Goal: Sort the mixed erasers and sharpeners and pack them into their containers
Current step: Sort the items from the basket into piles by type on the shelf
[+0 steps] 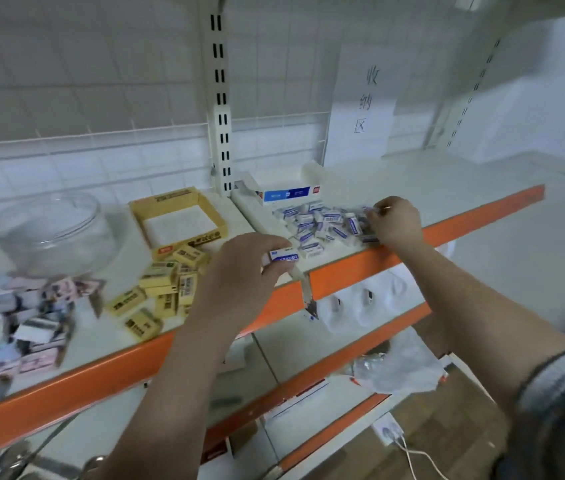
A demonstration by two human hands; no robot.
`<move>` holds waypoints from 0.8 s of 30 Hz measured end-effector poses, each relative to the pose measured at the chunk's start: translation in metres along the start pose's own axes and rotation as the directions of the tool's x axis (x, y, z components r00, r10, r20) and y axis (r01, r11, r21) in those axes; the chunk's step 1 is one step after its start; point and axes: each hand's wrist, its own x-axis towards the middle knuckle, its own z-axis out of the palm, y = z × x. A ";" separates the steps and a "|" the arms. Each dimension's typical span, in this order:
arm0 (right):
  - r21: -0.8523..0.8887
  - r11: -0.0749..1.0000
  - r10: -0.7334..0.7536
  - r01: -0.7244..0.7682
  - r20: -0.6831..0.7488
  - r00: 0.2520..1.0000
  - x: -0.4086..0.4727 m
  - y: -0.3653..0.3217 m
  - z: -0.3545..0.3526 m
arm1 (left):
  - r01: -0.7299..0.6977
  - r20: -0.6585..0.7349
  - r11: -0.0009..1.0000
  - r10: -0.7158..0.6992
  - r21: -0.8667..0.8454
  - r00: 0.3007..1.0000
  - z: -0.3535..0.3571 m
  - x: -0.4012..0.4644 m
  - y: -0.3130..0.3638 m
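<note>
So, a white eraser (284, 255) is pinched by the left hand (239, 271) near the shelf (447, 188) edge, while the blue-white pile (322, 225) further right is dug into by the right hand (395, 223), fingers curled, grip unclear.

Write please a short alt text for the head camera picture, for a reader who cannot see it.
A person's left hand holds a white and blue eraser above a shelf, while the right hand picks in a pile of the same erasers. Yellow erasers lie before an empty yellow box.
</note>
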 end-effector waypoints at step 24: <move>0.291 0.957 -0.005 0.003 0.004 1.000 -0.102 -0.005 -0.019 | -0.005 0.098 0.985 0.022 -0.171 0.995 0.056 0.135 -0.004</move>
